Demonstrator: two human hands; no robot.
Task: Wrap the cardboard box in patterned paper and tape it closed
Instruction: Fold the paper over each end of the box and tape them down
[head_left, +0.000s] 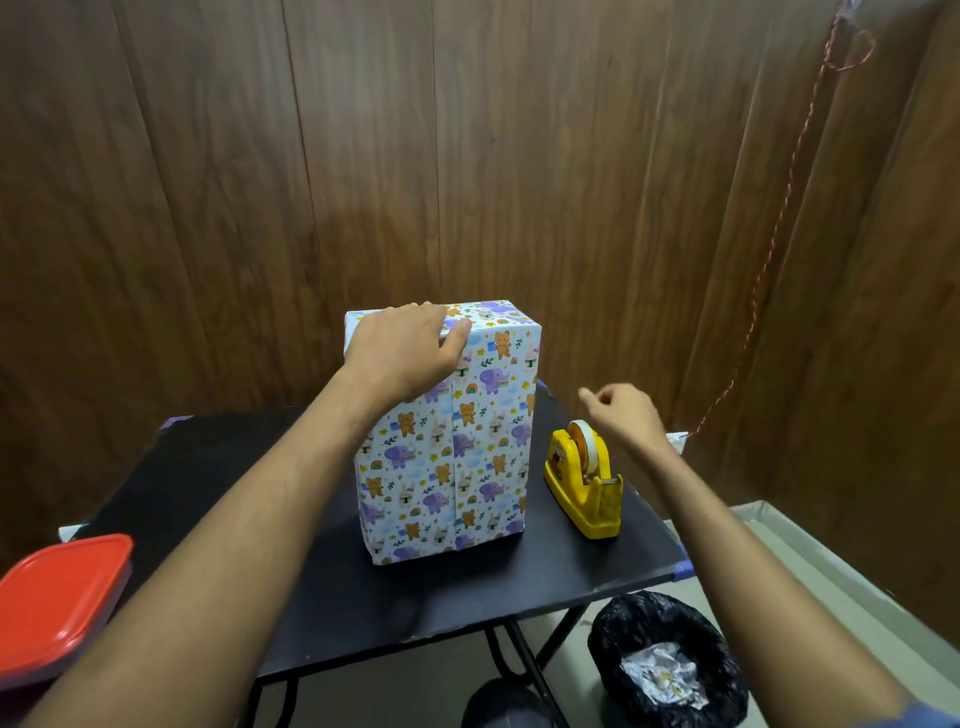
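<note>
The box (447, 441), already covered in patterned paper (488, 415) (bears, elephants, rainbows), stands upright near the middle of the black worktop (218, 467), a vertical seam running down its near face. The left hand (408, 353) rests on its top left corner, fingers (431, 310) laid over the top and thumb on the near face. The right hand (626, 415) hovers above the yellow tape dispenser (584, 480) just right of the box, fingers loosely curled; whether they pinch tape I cannot tell.
</note>
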